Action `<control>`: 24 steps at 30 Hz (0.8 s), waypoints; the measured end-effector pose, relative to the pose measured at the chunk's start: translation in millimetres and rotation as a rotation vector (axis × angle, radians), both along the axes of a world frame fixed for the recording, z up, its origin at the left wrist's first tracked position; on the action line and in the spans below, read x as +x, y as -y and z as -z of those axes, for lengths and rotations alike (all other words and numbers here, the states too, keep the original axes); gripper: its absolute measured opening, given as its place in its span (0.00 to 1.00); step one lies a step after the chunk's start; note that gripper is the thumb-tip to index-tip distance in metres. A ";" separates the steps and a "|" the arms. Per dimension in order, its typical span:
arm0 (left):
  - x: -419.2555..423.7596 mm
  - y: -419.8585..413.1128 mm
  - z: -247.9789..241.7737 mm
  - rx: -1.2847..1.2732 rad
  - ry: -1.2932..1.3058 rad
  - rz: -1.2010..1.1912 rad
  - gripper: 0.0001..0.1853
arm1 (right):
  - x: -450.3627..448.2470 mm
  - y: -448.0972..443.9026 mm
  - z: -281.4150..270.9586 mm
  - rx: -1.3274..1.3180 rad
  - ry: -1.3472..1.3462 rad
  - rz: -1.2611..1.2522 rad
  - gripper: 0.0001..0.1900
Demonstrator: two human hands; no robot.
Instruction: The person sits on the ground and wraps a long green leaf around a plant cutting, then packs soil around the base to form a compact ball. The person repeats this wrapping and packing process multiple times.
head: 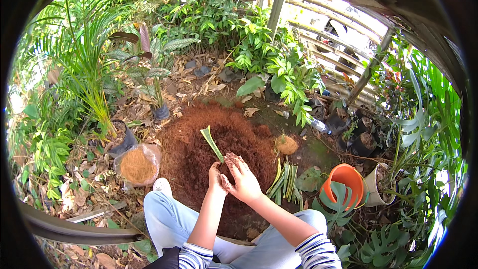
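Observation:
A snake plant leaf cutting (211, 143) stands tilted, its lower end between my two soil-covered hands. My left hand (216, 177) cups the base from the left, and my right hand (241, 177) closes round it from the right with its fingers bent. What lies between the palms is hidden. Under both hands spreads a mound of dark, moist soil (231, 138), ringed by reddish coir fibre (179, 119). Several more snake plant cuttings (287, 179) lie in a bunch to the right of the mound. A round fibre-wrapped ball (286, 144) sits just above them.
A clear plastic bag of coir (138, 166) stands at left. At right are an orange bucket (343, 183), a pale pot (379, 186) and a plastic bottle (319, 125). Potted plants, a bamboo fence (336, 41) and a curved dark bar (82, 231) surround the spot.

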State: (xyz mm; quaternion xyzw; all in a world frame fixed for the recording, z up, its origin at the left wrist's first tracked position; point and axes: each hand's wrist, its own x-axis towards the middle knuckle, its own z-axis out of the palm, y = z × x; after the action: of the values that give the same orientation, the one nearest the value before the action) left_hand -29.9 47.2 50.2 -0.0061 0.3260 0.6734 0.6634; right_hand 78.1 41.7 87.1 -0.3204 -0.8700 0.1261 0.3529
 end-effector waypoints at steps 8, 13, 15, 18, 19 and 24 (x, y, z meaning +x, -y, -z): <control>-4.9 5.3 1.4 0.102 0.065 0.120 0.28 | 16.3 -20.2 -22.8 -0.675 -0.566 -0.217 0.32; -0.1 12.4 19.0 0.205 0.088 0.152 0.29 | 21.7 -43.3 -16.8 -0.888 -0.667 -0.187 0.34; 3.6 12.6 23.8 0.143 -0.008 0.143 0.30 | 21.7 -35.1 -12.9 -0.818 -0.473 -0.138 0.33; 12.3 15.5 23.1 0.007 -0.038 -0.035 0.21 | 15.6 -23.2 -11.2 -0.809 -0.209 -0.025 0.35; 15.3 15.2 20.2 -0.045 -0.024 -0.096 0.19 | 12.9 -19.8 -10.8 -0.749 -0.149 -0.034 0.35; 14.7 31.8 -0.2 -0.032 -0.388 -0.135 0.11 | 1.0 -10.3 -2.8 -0.486 -0.171 -0.131 0.36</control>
State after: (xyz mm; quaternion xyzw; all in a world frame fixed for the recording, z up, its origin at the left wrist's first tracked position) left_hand -15.2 15.4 50.5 0.0912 0.4573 0.6997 0.5413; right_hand 79.1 51.9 89.9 -0.3269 -0.8001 0.3806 0.3290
